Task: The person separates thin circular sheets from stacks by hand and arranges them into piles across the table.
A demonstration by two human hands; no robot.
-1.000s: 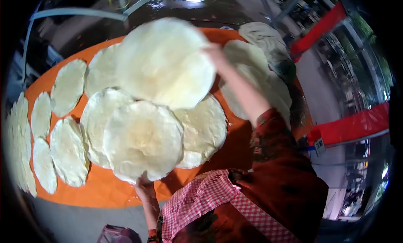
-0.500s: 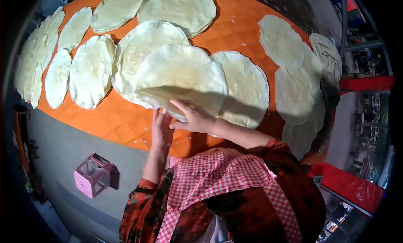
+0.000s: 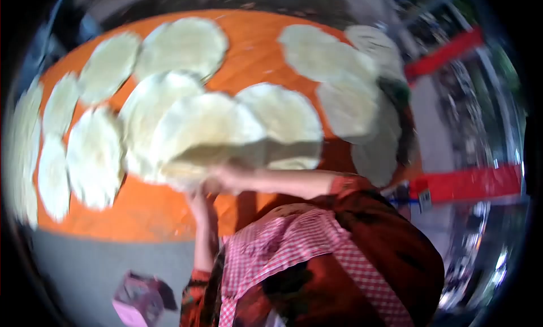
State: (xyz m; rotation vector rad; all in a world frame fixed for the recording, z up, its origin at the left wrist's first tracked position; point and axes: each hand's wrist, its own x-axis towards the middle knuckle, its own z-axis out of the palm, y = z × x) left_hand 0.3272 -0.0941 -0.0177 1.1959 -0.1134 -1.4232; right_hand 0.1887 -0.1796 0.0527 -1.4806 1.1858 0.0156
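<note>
A large, thin, pale round flatbread (image 3: 209,123) lies overlapping other flatbreads near the front edge of the orange-covered table. Its near edge looks lifted or folded over, with a band of shadow across it. My right hand (image 3: 231,177) reaches in from the right and is closed at this edge, its fingers blurred. Just below it, close against it, my left hand (image 3: 202,200) comes up from the table edge to the same rim. Motion smears the left fingers, so their grip is unclear. Another flatbread (image 3: 285,120) lies to the right, partly under the large one.
More flatbreads, such as one stack (image 3: 95,157), cover the orange tabletop (image 3: 141,214) on the left. Others (image 3: 348,106) overlap at the right, near a pale cloth (image 3: 373,41). A pink stool (image 3: 136,301) stands on the grey floor. A red strip (image 3: 466,183) crosses the right side.
The camera view has shifted and blurred, moving the table left and lower in the picture. My hands have come closer together at the flatbread's near edge, and my right fingers look less spread.
</note>
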